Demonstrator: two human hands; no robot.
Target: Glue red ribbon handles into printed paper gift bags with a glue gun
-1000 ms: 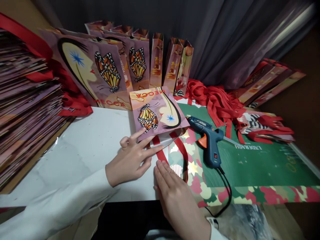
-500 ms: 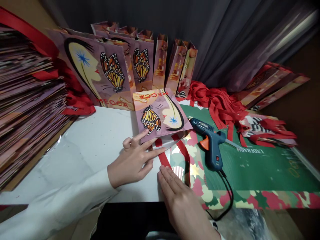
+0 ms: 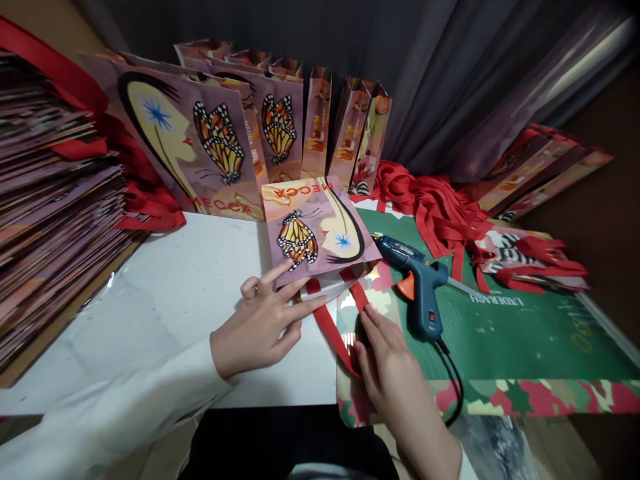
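A purple paper bag [image 3: 320, 230] with a butterfly and a face print lies on its side, its mouth towards me. My left hand [image 3: 265, 320] has its fingers spread, their tips on the bag's near edge. A red ribbon handle [image 3: 333, 333] loops out of the mouth towards me. My right hand [image 3: 393, 360] is closed on the ribbon's right side, with the thumb and fingers near each other. A dark blue glue gun [image 3: 423, 283] with an orange trigger lies just right of the bag, its nozzle by the bag's corner.
Upright printed bags [image 3: 220, 143] stand along the back. Stacked flat bags [image 3: 50, 220] fill the left side. A pile of red ribbons [image 3: 425, 200] lies behind the glue gun. More bags [image 3: 545, 170] lean at the back right. A green printed sheet [image 3: 500, 340] covers the table's right part.
My right hand has moved right and forward, from lying flat by the ribbon to closing on it. The ribbon loop has shifted. My left hand remains on the bag.
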